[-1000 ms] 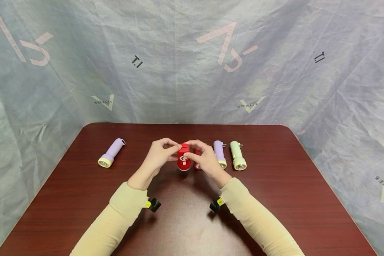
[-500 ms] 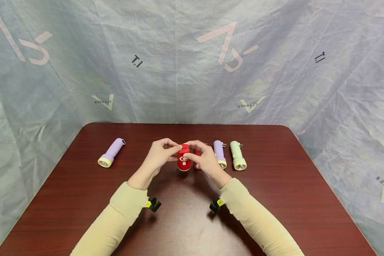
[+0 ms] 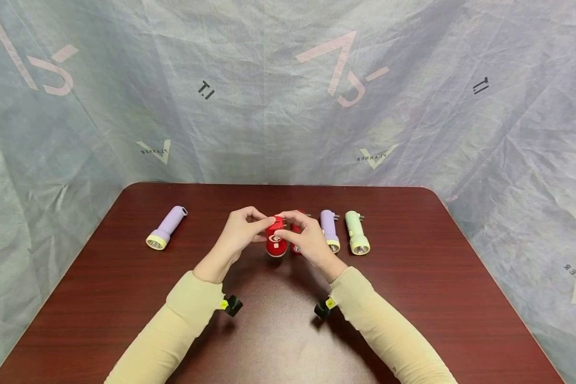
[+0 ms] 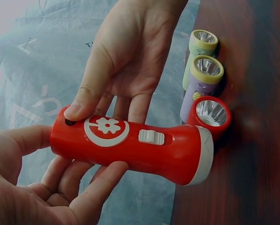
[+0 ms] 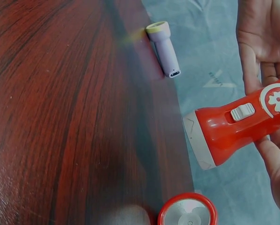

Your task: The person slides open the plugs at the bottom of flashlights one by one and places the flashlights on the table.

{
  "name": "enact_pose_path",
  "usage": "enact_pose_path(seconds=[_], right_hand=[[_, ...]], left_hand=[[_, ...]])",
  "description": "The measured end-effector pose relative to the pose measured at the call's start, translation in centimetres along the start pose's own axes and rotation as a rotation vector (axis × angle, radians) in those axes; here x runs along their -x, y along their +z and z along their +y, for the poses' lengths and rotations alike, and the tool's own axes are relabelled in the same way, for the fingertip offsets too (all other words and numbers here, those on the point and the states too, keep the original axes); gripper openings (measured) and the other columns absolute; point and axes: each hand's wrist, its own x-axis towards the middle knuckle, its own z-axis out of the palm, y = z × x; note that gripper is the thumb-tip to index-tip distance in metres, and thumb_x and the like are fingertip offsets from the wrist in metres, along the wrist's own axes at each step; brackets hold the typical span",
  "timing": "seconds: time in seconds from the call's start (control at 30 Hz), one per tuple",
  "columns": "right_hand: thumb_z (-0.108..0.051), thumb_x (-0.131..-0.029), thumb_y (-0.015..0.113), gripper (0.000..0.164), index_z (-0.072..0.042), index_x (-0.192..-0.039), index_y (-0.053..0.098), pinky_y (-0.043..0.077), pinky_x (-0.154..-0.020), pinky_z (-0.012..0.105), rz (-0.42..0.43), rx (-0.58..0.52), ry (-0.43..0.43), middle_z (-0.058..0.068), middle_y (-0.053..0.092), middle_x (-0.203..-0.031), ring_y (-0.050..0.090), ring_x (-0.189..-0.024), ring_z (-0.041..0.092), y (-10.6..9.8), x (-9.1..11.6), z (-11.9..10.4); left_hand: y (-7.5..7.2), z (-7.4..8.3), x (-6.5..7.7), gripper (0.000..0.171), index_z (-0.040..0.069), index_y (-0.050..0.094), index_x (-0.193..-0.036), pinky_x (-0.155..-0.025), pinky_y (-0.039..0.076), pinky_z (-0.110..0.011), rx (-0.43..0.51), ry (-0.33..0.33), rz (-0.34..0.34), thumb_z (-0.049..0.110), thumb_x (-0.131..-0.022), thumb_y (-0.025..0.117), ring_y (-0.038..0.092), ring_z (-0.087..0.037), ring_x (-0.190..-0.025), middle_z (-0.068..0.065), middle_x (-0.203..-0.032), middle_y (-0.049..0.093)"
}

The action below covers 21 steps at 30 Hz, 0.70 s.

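Note:
A red flashlight with a white rim, a white slide switch and a white flower emblem is held over the table, lens end down, between both hands. My left hand grips its tail end from the left, thumb on top. My right hand pinches the same end from the right; in the left wrist view its thumb presses beside a dark spot near the tail. Thin prongs stick out at the tail's right side in the head view. The right hand partly covers a second red flashlight behind it.
To the right lie a purple flashlight and a green one, both with prongs out at the side. Another purple flashlight lies at the far left of the dark red table. A grey cloth hangs behind.
The prongs at the held flashlight's tail show more clearly on the right side now. My left thumb has shifted slightly right across the tail. The right hand stays nearly in place.

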Motion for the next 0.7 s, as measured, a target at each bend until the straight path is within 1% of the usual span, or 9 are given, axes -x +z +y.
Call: enact_pose_path(seconds=[0.1, 0.2, 0.37, 0.57, 0.7], right_hand=[[-0.001, -0.081, 0.072, 0.034, 0.002, -0.114, 0.062, 0.051, -0.086, 0.036, -0.001, -0.001, 0.003, 0.019, 0.066, -0.106, 0.060, -0.097, 0.012, 0.04, 0.00, -0.06], [-0.002, -0.081, 0.072, 0.034, 0.002, -0.113, 0.063, 0.051, -0.087, 0.038, -0.010, 0.008, 0.001, 0.018, 0.066, -0.107, 0.060, -0.098, 0.018, 0.07, -0.02, -0.09], [-0.002, -0.080, 0.072, 0.034, 0.001, -0.113, 0.063, 0.051, -0.087, 0.041, -0.028, 0.033, -0.021, 0.017, 0.066, -0.107, 0.060, -0.099, 0.027, 0.11, -0.07, -0.11], [-0.003, -0.081, 0.073, 0.034, 0.000, -0.113, 0.063, 0.050, -0.088, 0.044, -0.029, 0.036, -0.010, 0.017, 0.066, -0.107, 0.060, -0.099, 0.026, 0.08, 0.03, -0.19], [-0.005, -0.081, 0.073, 0.035, -0.001, -0.114, 0.063, 0.052, -0.087, 0.038, -0.031, 0.041, 0.004, 0.016, 0.066, -0.108, 0.060, -0.099, 0.028, 0.05, 0.06, -0.28]], left_hand=[[0.04, -0.10, -0.11, 0.024, -0.002, 0.059, -0.098, -0.079, 0.056, -0.046, 0.000, -0.002, -0.006, 0.017, -0.087, 0.069, 0.068, -0.019, -0.074, -0.015, -0.098, 0.059], [0.07, -0.26, -0.22, 0.026, -0.002, 0.058, -0.097, -0.082, 0.054, -0.050, -0.006, 0.001, -0.011, 0.017, -0.086, 0.070, 0.068, -0.019, -0.073, -0.016, -0.098, 0.059], [0.12, -0.38, -0.28, 0.030, -0.001, 0.055, -0.095, -0.078, 0.056, -0.045, -0.044, 0.011, -0.002, 0.020, -0.084, 0.072, 0.068, -0.019, -0.072, -0.016, -0.097, 0.059], [0.15, -0.15, -0.06, 0.030, -0.001, 0.055, -0.095, -0.078, 0.056, -0.045, -0.055, 0.006, -0.001, 0.021, -0.084, 0.072, 0.068, -0.019, -0.073, -0.017, -0.100, 0.058], [-0.02, -0.15, -0.07, 0.029, 0.000, 0.057, -0.096, -0.077, 0.057, -0.043, -0.075, 0.007, -0.010, 0.024, -0.085, 0.071, 0.068, -0.019, -0.073, -0.015, -0.100, 0.058]])
